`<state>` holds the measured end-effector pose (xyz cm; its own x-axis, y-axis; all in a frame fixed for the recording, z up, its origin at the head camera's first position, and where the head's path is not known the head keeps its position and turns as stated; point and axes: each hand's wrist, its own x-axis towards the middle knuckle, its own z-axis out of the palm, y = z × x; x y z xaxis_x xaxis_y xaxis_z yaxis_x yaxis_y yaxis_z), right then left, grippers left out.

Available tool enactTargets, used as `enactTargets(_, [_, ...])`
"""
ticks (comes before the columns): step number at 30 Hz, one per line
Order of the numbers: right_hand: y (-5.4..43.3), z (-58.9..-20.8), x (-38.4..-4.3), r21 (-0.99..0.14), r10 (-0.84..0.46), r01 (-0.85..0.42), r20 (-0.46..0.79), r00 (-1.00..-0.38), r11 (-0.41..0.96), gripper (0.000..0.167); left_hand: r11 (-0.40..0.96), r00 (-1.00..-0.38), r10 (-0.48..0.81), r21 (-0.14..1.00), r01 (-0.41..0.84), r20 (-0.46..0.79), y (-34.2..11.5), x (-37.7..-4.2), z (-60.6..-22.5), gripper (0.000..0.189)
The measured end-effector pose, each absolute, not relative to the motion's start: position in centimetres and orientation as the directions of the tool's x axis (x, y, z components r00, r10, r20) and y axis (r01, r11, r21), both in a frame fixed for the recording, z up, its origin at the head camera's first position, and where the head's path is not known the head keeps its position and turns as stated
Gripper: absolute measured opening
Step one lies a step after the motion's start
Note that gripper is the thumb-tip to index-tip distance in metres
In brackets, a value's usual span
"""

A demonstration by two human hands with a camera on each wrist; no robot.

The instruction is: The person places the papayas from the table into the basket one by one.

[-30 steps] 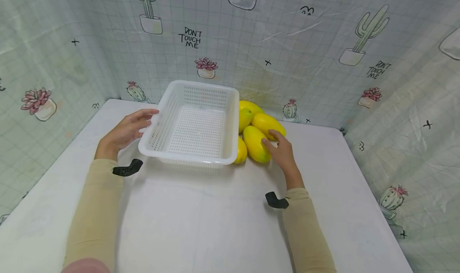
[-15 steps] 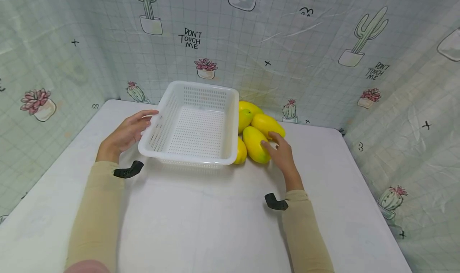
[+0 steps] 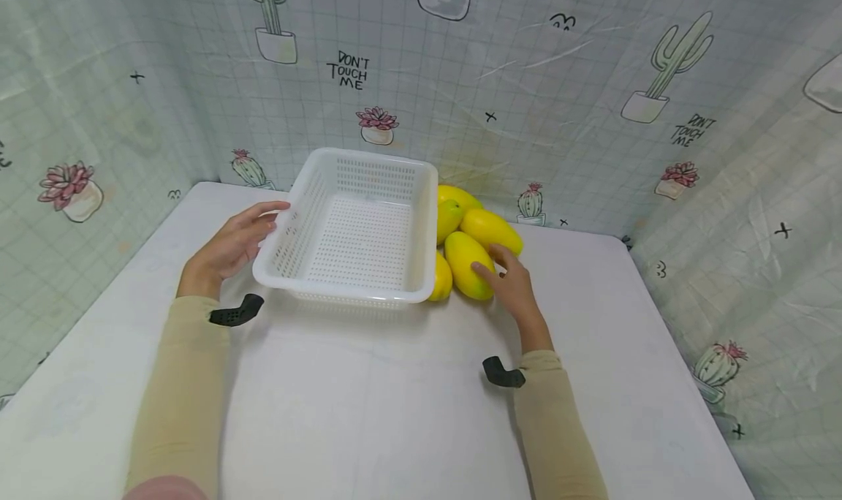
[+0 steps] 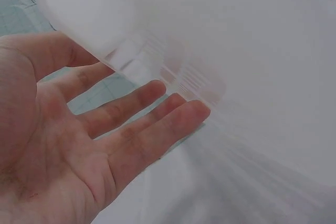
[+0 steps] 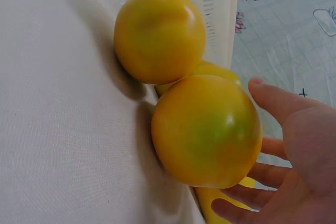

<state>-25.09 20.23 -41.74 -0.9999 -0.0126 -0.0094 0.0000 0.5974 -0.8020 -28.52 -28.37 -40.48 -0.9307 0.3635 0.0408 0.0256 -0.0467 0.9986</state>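
Observation:
A white perforated plastic basket (image 3: 365, 240) stands on the table with nothing in it. At its left side is my left hand (image 3: 226, 248), its fingertips against the basket wall and its fingers fairly straight, as the left wrist view shows (image 4: 105, 114). Several yellow mangoes lie in a cluster right of the basket, partly hidden by its rim. My right hand (image 3: 514, 284) is at the nearest full mango (image 3: 468, 266), thumb over its right side, fingers spread loosely beside it. In the right wrist view that mango (image 5: 207, 132) has a greenish patch.
Behind the mango at hand lies another mango (image 3: 492, 229), with more farther back. A smaller-looking mango (image 3: 442, 277) sits against the basket's right wall. The white table (image 3: 368, 412) ends at a patterned cloth backdrop (image 3: 526, 69).
My right hand has shifted slightly left, and its thumb reaches farther over the mango. The left hand, the basket and the mangoes look the same.

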Motion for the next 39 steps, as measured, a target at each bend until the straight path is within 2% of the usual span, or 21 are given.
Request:
enactTargets(7, [20.11,-41.85,-25.16,-0.791,-0.020,0.023,-0.044,-0.999,0.611,0.083,-0.068,-0.930,0.364,0.997,0.030,0.052,-28.57,-28.75,-40.91,0.046])
enactTargets(16, [19.74,-41.89,-25.22,-0.772,-0.010,0.070,-0.098,-0.995,0.632,0.089,-0.075,-0.929,0.366,0.997,0.033,0.059,-28.59,-28.87,-40.84,0.046])
enactTargets(27, [19.76,-42.15,-25.02,-0.774,-0.017,0.071,-0.104,-0.994,0.629,0.087,-0.069,-0.933,0.356,0.997,0.023,0.046,-28.67,-28.76,-41.34,0.046])
enactTargets(39, [19.78,-42.49,-25.17,-0.785,-0.015,0.045,-0.069,-0.998,0.618,0.078,-0.088,-0.928,0.367,0.996,0.034,0.064,-28.66,-28.85,-41.44,0.046])
